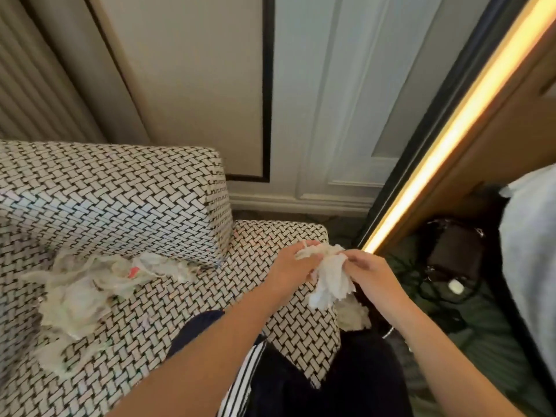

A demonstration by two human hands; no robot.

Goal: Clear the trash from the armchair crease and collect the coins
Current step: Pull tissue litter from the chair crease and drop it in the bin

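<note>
Both hands closed on white tissue wad (pixel 326 273), centre-right of frame: left hand (pixel 296 267) pinching its top, right hand (pixel 365 266) beside; wad hangs downward. Plastic bag (pixel 81 291) lies lower left, nearer left hand

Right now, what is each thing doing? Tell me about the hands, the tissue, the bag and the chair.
Left hand: closed on the tissue wad.
Right hand: pinching the same wad.
Tissue wad: crumpled, held above the armchair's arm.
Plastic bag: crumpled, lying loose on the seat.
Armchair: nobody sitting on it.
Coins: none visible.
</note>
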